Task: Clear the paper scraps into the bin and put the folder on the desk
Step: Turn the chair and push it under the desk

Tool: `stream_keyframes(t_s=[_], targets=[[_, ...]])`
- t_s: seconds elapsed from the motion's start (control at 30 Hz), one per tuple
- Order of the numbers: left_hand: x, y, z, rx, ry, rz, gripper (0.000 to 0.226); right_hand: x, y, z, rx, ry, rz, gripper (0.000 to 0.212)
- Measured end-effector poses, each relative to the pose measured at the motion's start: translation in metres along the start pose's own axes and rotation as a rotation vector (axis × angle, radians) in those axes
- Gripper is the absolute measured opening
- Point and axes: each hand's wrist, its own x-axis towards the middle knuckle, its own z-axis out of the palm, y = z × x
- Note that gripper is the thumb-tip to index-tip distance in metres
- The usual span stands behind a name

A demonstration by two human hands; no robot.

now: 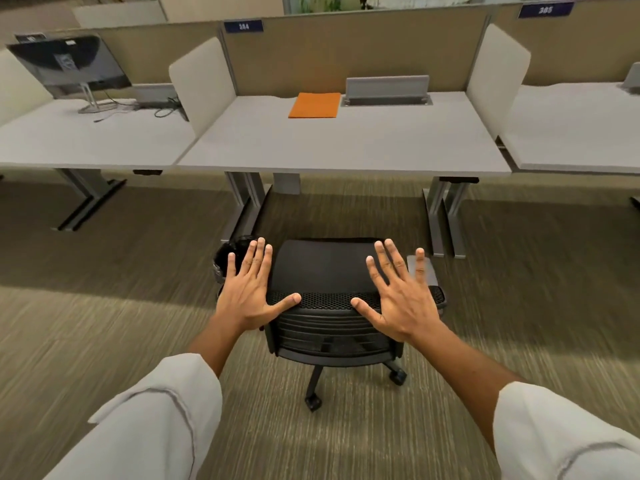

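Both hands out flat, fingers spread wide, gripping nothing: left hand [252, 289] and right hand [398, 292] hover over the chair [329, 271] back. Orange folder [315, 105] lies flat on the desk [346, 143] at twelve o'clock, just beside the grey cable box [387, 87]. Black bin [227, 258] sits at ten o'clock from the chair, partly behind the left fingers.

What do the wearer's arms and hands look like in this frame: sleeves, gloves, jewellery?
Both hands are bare: no gloves, rings or watch visible on the left hand or right hand. Each arm wears a loose, pale grey-white sleeve with a stitched hem, left sleeve and right sleeve, pushed up to leave the forearms uncovered.
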Motion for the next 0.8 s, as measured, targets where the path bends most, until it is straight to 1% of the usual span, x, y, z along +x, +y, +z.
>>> stream_keyframes(t_s=[0.13, 0.23, 0.3, 0.53, 0.8], targets=[[0.030, -0.016, 0.008, -0.018, 0.019, 0.028, 0.114, 0.027, 0.001, 0.011, 0.051, -0.084, 0.109, 0.106], [0.056, -0.027, 0.011, -0.031, 0.015, 0.053, 0.115, 0.054, 0.005, 0.018, 0.113, -0.158, 0.204, 0.117], [0.078, -0.037, 0.012, -0.037, 0.001, 0.064, 0.116, 0.075, 0.008, 0.021, 0.145, -0.193, 0.242, 0.121], [0.162, -0.069, 0.018, -0.032, -0.030, 0.096, 0.118, 0.154, 0.021, 0.039, 0.198, -0.234, 0.315, 0.124], [0.247, -0.096, 0.031, -0.184, -0.117, -0.035, 0.113, 0.230, 0.034, 0.058, 0.157, -0.238, 0.327, 0.123]])
